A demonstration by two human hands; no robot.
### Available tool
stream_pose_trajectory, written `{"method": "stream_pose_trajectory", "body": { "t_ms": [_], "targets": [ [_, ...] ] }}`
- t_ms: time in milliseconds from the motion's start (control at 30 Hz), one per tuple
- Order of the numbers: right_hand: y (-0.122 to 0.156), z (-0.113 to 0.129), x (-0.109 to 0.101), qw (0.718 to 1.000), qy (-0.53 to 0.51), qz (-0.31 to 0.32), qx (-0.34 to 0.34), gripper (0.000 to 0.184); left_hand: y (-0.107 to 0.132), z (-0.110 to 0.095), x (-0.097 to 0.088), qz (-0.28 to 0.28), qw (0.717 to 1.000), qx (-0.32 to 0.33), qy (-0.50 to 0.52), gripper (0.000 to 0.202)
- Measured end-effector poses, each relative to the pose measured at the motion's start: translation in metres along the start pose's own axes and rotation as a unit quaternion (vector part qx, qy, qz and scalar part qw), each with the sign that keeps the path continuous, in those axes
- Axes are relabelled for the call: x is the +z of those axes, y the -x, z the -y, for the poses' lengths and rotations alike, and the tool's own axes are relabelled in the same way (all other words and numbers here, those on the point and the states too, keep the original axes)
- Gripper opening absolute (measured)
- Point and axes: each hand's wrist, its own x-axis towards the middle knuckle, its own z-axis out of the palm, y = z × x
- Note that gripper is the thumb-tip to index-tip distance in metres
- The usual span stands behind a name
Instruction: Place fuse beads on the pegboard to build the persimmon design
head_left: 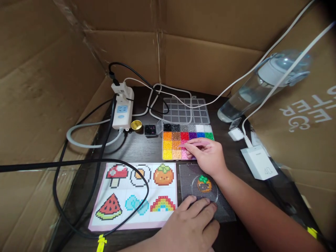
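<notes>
My right hand point(211, 155) pinches pink tweezers point(201, 144), whose tip is over the orange-brown beads in the compartment bead box point(168, 160). The box holds small beads sorted by colour, and my hand hides some of its right-hand compartments. Below it lies a clear pegboard point(186, 175) carrying a partly filled orange persimmon bead figure point(204, 183) with green leaves. My left hand point(187, 224) lies across the board's lower left edge, fingers stretched out, holding nothing. Left of the board is a pattern sheet point(136, 224) with a mushroom, egg, persimmon, watermelon, blue shape and rainbow.
The box's clear lid point(186, 110) lies behind it. A white power strip point(122, 108) with black and white cables stands at left, one black cable crossing the sheet. A gold round tin point(136, 125) and small dark-filled case point(150, 130) sit nearby. At right are a charger point(258, 162) and leaning water bottle point(249, 92).
</notes>
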Motion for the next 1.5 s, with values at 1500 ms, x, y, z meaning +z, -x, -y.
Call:
{"method": "stream_pose_trajectory", "body": {
  "t_ms": [1500],
  "targets": [
    [-0.0014,-0.0044,0.002,1.0,-0.004,-0.004,0.01,0.021,0.0009,-0.0009,-0.0016,0.023,1.0,-0.004,0.019,0.042]
  ]
}}
